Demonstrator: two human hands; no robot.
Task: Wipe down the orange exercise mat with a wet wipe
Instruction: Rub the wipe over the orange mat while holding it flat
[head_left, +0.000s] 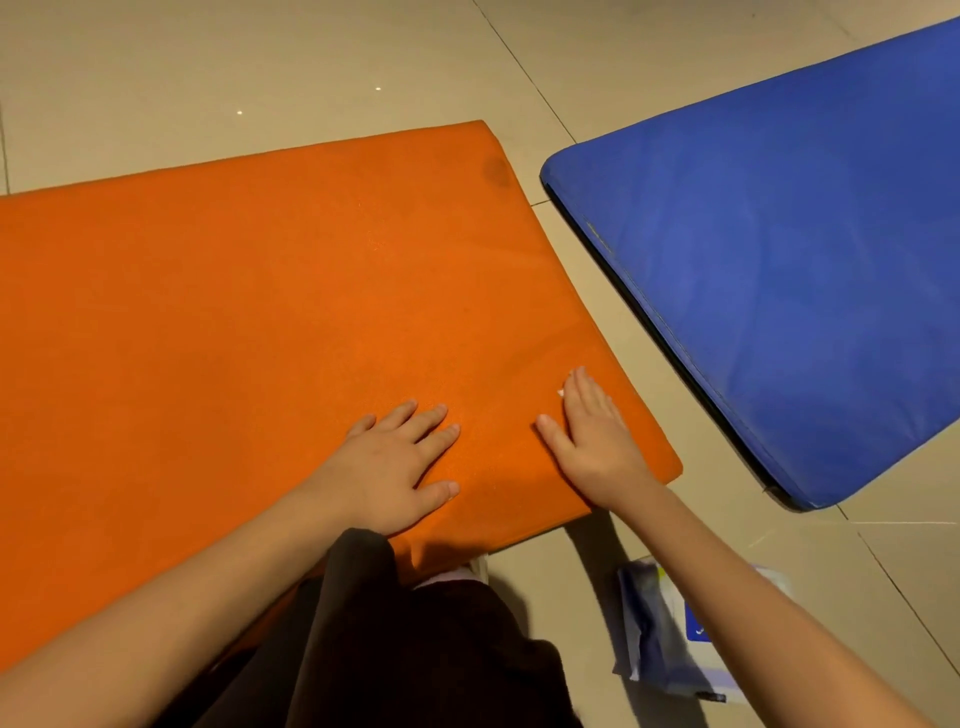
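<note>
My right hand (597, 436) is flat, fingers straight, pressing the wet wipe (561, 393) onto the orange mat (260, 312) near its near right corner; only a white sliver shows. My left hand (400, 457) is spread flat on the mat beside it. A dark smudge (496, 171) sits at the mat's far right corner, so I judge most wiping is left.

beige tiled floor (260, 62), dark grout lines, small light glints; blue mat (805, 260) at right.

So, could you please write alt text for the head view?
A person's left hand and right hand lie flat on an orange exercise mat, a wet wipe peeking from under the right. A blue mat and a wipes packet lie on the floor nearby.
</note>
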